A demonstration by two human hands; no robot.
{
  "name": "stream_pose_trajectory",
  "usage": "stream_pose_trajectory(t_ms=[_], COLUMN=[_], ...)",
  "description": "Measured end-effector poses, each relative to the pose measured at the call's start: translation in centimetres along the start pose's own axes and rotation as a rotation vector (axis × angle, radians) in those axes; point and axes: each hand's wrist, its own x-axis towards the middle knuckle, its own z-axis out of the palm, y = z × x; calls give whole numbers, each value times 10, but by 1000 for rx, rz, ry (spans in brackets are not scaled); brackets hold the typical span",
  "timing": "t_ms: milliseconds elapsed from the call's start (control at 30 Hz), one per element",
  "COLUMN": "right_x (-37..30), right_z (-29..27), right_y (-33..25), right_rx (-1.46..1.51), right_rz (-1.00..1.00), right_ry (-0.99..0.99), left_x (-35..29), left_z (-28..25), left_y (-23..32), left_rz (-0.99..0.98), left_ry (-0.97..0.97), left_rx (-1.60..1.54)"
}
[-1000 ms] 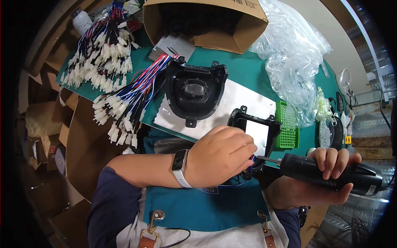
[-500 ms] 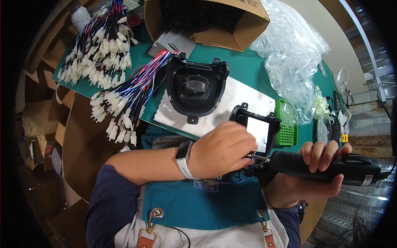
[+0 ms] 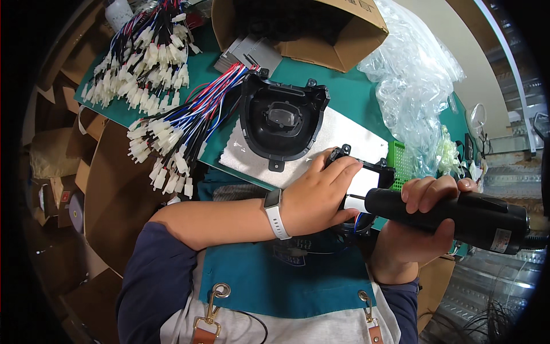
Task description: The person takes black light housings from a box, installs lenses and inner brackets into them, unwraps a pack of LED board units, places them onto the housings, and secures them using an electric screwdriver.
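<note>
My right hand [image 3: 413, 243] is wrapped round a black electric screwdriver [image 3: 478, 221], held nearly level with its bit pointing left. The bit reaches a black plastic housing [image 3: 385, 174] fitted with a white panel [image 3: 362, 182]. My left hand [image 3: 318, 198] grips this housing's left edge, thumb low and fingers over the top. Coloured wires show at the housing's lower end; the bit's tip lies close to my left fingers, and what it touches is unclear. Another black housing [image 3: 258, 135], with a clear oval window in its middle, lies farther off on a white foam sheet [image 3: 235, 153].
Bundles of wires with white connectors [image 3: 163, 140] lie at left on the green mat [image 3: 338, 86]. Behind stand grey plates [image 3: 252, 50] and an open cardboard box [image 3: 355, 43]. Clear plastic bags [image 3: 415, 92] and a green perforated basket [image 3: 397, 155] are at right.
My left hand has shifted up and right, its fingers now spread over the housing's left edge. The screwdriver has tipped and its bit has moved up the housing. The view has shifted slightly.
</note>
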Motion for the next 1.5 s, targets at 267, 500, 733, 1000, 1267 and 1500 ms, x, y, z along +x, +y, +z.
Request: stream_pose_trajectory(t_ms=[267,500,733,1000,1267,1500], right_x=[-8,-3,12,14,-4,-12], right_z=[8,11,13,-50,-67,-118], right_y=[6,16,11,-104,-103,-89], right_rx=[-2,71,34,802,742,667], right_rz=[-4,3,227,-291,-272,-311], right_ry=[-69,-182,-360,-236,-244,-262], left_x=[0,-2,-1,16,45,-88], left_z=[-5,-1,0,-12,-19,-244], left_y=[-2,-5,-3,39,35,-18], left_rz=[-30,-27,-27,133,120,-142], left_ry=[-44,11,-5,-10,-296,-433], left_rx=[-47,-69,-45,424,322,-281])
